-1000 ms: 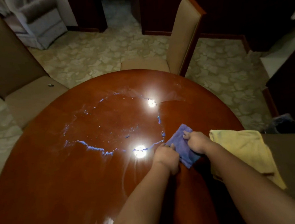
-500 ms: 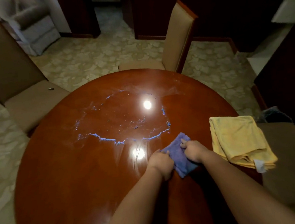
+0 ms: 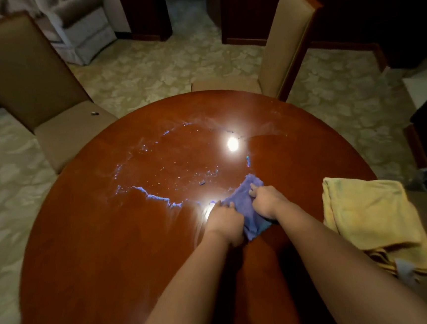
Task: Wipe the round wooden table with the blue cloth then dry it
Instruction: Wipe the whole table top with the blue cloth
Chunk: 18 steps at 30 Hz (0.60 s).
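Visibility is limited: both forearms run off the bottom edge, and the room along the top and right of the frame is too dark to read. The table (image 3: 91, 250) is cut off at the bottom. A small dark object on the left chair (image 3: 55, 103) seat cannot be identified, nor can a dark speck on the tabletop just above the cloth (image 3: 245, 203).

The cloth lies on the table right of centre, bunched between the hands. The left hand (image 3: 225, 220) has its fingers curled onto the cloth's left edge; the right hand (image 3: 266, 200) grips its upper right part, fingertips tucked into the fabric. The hands hide the middle of the cloth.

Compared with half a second ago, the hands and cloth sit slightly higher on the table, at the lower right edge of the wet patch (image 3: 171, 165). The towel (image 3: 367, 215) has not moved on the table.

The table is round, glossy reddish-brown wood with two bright light reflections. The wet patch has an irregular outline that glints blue. The cloth is blue and soft-napped. The towel is yellow, folded, terry-like, at the right edge of the table, with a pale tag at its lower corner. The far chair (image 3: 284, 42) and left chair are tan upholstery with dark wood trim. The floor is pale and patterned.
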Motion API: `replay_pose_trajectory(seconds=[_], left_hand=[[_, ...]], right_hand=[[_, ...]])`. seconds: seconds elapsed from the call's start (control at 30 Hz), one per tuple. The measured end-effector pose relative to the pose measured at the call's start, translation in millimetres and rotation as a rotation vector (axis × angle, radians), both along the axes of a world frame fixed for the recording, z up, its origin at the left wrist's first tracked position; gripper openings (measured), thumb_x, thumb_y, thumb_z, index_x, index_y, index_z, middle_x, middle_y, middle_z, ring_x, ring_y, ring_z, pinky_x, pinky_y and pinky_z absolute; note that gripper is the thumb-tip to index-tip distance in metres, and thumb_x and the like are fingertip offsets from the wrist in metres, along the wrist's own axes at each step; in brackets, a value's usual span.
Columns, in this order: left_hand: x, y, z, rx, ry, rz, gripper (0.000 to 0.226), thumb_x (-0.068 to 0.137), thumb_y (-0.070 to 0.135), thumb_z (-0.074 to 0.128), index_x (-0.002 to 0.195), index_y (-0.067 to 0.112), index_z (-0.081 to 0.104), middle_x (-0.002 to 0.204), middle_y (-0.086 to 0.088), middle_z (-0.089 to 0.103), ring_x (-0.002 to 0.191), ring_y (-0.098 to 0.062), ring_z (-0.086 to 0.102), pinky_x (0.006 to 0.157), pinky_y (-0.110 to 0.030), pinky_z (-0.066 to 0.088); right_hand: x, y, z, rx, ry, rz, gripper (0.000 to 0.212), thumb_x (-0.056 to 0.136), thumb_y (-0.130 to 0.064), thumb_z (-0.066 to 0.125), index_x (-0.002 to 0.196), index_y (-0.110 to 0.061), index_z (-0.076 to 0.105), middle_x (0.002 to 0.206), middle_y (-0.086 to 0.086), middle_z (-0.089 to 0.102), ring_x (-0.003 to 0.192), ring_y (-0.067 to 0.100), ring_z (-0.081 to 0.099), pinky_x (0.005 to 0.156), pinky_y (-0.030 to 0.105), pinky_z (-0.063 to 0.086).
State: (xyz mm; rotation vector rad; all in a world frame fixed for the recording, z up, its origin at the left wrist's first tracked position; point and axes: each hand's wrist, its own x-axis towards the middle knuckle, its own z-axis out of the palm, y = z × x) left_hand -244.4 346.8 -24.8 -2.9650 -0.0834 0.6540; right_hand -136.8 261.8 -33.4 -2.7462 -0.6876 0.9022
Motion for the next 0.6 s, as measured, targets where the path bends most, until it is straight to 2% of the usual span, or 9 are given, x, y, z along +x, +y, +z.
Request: replay_pose_trajectory(seconds=[0.13,0.3,0.37,0.5,0.6], left_hand=[[-20.5,-3.6,-0.5,-0.047,-0.006,0.021,0.051,0.09,0.045,0.053,0.134,0.019,0.052,0.142,-0.008,0.044,0.131,-0.025,0.038,0.112,-0.034,0.021],[-59.9,10.0,3.1,-0.088,-0.007,-0.06,0.038,0.091,0.036,0.053,0.125,0.019,0.059,0.136,-0.003,0.051,0.126,-0.023,0.045,0.107,-0.033,0.031],[-74.6,20.8,3.0,-0.072,0.004,-0.092,0.04,0.09,0.037,0.054,0.124,0.018,0.06,0.135,-0.002,0.052,0.124,-0.023,0.047,0.105,-0.031,0.033],[-102.4,45.9,-1.4,-0.091,0.001,-0.093,0.048,0.088,0.035,0.054,0.132,0.015,0.053,0.142,-0.001,0.046,0.131,-0.02,0.041,0.11,-0.03,0.025],[-124.3,66.3,-0.8,-0.112,0.014,-0.086,0.055,0.089,0.033,0.054,0.14,0.015,0.045,0.146,-0.001,0.042,0.137,-0.018,0.034,0.115,-0.031,0.017]], right_hand=[[-24.7,-12.5,6.7,-0.049,-0.009,0.074,0.049,0.102,-0.014,0.034,0.15,-0.015,0.029,0.159,0.01,0.017,0.141,0.032,0.029,0.113,0.038,0.029],[-72.5,-19.5,11.5,-0.075,0.011,0.043,0.048,0.103,-0.015,0.032,0.151,-0.013,0.027,0.151,0.015,0.034,0.133,0.032,0.04,0.104,0.037,0.037],[-89.7,-16.5,14.3,-0.072,0.014,0.07,0.049,0.101,-0.013,0.034,0.15,-0.015,0.03,0.154,0.011,0.032,0.135,0.031,0.039,0.106,0.037,0.036],[-121.6,-8.8,16.7,-0.1,0.036,0.096,0.052,0.1,-0.014,0.035,0.151,-0.021,0.029,0.16,0.003,0.014,0.144,0.028,0.023,0.114,0.035,0.025],[-145.5,3.1,20.6,-0.131,-0.005,0.124,0.052,0.098,-0.015,0.037,0.148,-0.027,0.035,0.157,0.005,0.026,0.14,0.029,0.031,0.112,0.036,0.031]])
